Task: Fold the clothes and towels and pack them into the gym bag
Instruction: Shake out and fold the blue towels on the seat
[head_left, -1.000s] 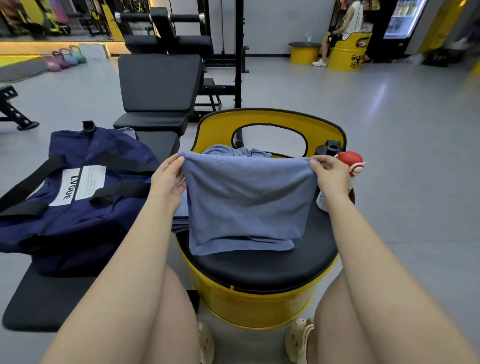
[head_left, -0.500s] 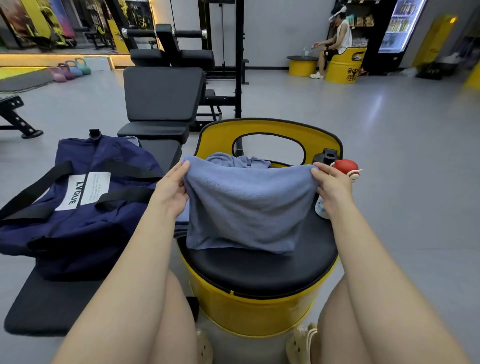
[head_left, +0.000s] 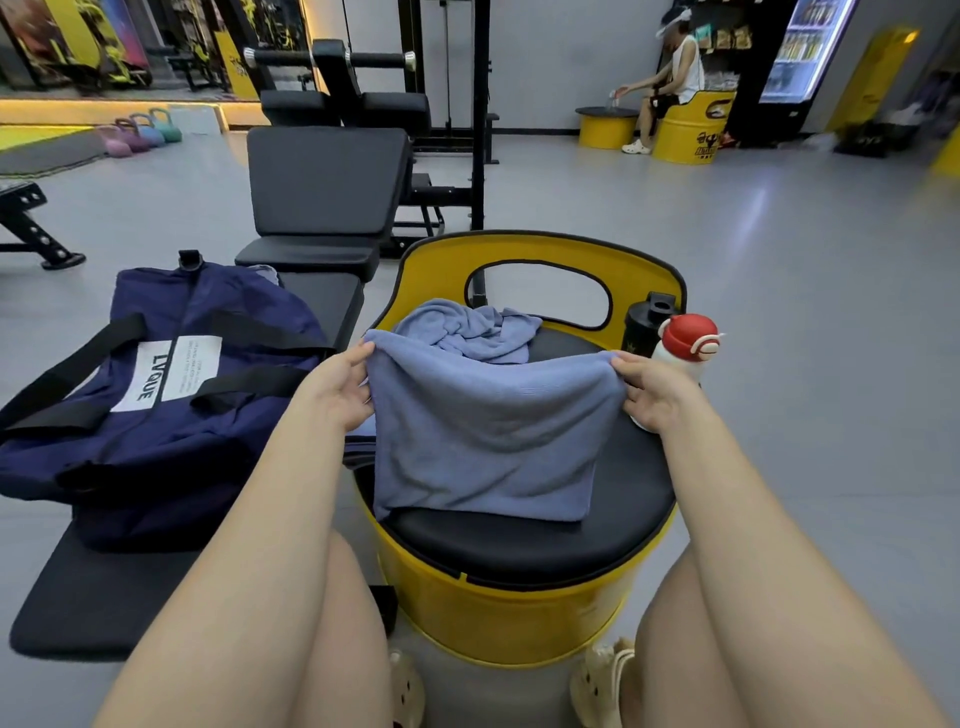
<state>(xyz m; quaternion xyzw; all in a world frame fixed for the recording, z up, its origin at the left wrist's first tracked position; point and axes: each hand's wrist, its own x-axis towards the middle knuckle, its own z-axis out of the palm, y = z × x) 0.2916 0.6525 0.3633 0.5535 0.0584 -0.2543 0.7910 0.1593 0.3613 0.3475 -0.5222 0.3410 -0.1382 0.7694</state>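
Observation:
I hold a folded blue-grey towel (head_left: 488, 431) up by its top corners over the black seat of a yellow barrel stool (head_left: 519, 603). My left hand (head_left: 337, 389) pinches the left corner and my right hand (head_left: 649, 389) pinches the right corner. The towel's lower edge rests on the seat. Behind it lies a crumpled blue cloth (head_left: 467, 330) on the same seat. A navy gym bag (head_left: 156, 395) with black straps and a white label sits on a black bench to my left.
A black shaker (head_left: 647, 322) and a white bottle with a red cap (head_left: 685, 345) stand at the stool's right edge. The black bench (head_left: 322, 197) extends ahead. A person sits on a yellow stool far right. Grey floor lies all around.
The towel's top edge has sunk lower and sags between my hands, so the crumpled cloth behind it now shows. The camera has tilted up a little.

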